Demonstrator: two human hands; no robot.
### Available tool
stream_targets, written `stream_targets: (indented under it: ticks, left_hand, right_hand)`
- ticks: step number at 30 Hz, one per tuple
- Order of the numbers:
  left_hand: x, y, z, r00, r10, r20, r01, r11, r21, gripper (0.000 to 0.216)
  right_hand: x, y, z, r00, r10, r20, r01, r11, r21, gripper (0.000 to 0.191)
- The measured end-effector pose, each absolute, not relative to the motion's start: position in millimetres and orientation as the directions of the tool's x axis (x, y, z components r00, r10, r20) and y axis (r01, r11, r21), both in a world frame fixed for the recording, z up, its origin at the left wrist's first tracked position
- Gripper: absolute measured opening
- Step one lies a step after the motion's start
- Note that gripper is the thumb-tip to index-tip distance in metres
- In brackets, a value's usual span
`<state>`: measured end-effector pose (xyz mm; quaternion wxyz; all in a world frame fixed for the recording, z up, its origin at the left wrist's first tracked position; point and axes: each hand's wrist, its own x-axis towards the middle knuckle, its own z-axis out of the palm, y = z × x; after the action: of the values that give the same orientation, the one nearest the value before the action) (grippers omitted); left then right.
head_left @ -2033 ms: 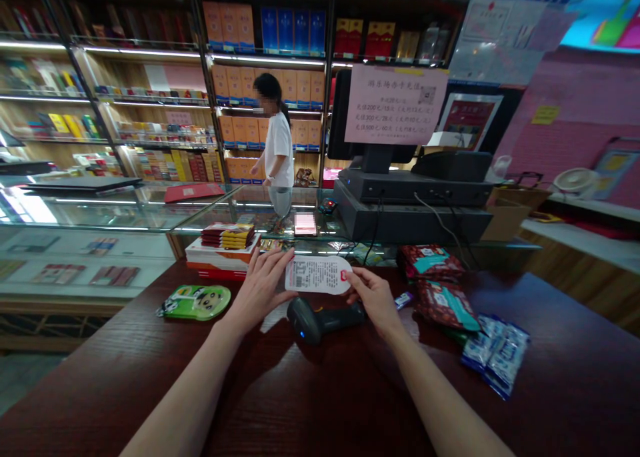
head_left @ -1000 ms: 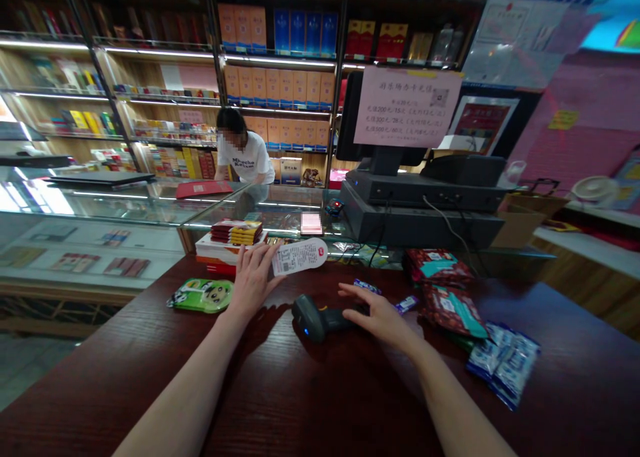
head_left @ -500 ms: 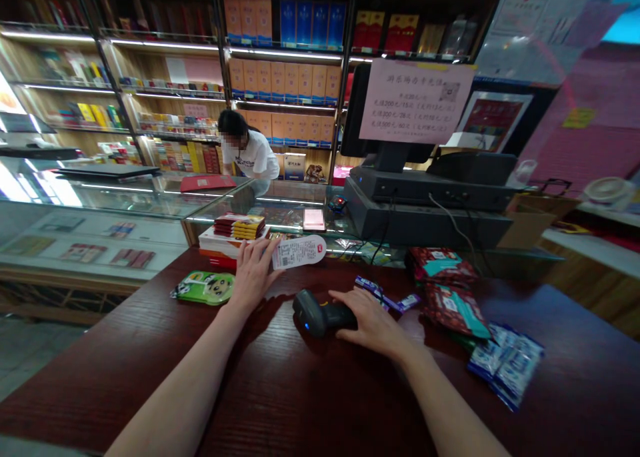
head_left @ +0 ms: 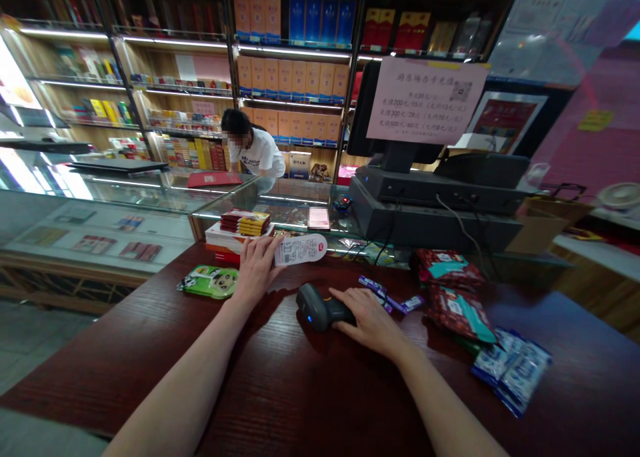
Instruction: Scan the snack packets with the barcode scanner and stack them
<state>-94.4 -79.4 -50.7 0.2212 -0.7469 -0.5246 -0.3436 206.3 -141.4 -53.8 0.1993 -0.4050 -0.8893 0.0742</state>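
My left hand (head_left: 257, 265) grips a white package (head_left: 301, 250) with a rounded end, its printed label and barcode facing me. The fingers lie over its left end, hiding that part. Under my right hand (head_left: 367, 317) is a dark barcode scanner (head_left: 316, 306) with a small blue light; my fingers close round its handle and its head points left toward the package. To the left of my left hand lies a flat green pack (head_left: 210, 281) with a panda picture. Small purple packets (head_left: 375, 290) lie just beyond my right hand.
Brown snack bags (head_left: 457, 310) and blue-and-white packets (head_left: 515, 367) lie on the right of the dark wooden counter (head_left: 280, 390). Stacked boxes (head_left: 245, 221) stand beyond my left hand. A monitor with a paper sign (head_left: 425, 103) rises behind. A person in a white shirt (head_left: 257, 153) leans over the glass display case.
The view has shifted slightly, so the scene sits a little farther right. Both hands keep their holds on the package and scanner, with hardly any movement.
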Motion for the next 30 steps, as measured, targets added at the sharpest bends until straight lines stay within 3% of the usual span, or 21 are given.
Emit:
stream_targets:
  ticks: [9,30]
  left_hand:
    - [-95.8,-74.6,-57.0,0.198,0.629,0.752,0.934,-0.354,0.05,0.071]
    - [-96.8,-72.9,-59.8,0.194,0.634,0.748,0.93,-0.362,0.066,0.073]
  right_hand:
    - [216.2,-150.4,-31.1,-0.554,0.739,0.383,0.669,0.669,-0.323,0.054]
    - [215.9,-159.9,-19.0,-0.58,0.761,0.29,0.686,0.649,-0.329,0.047]
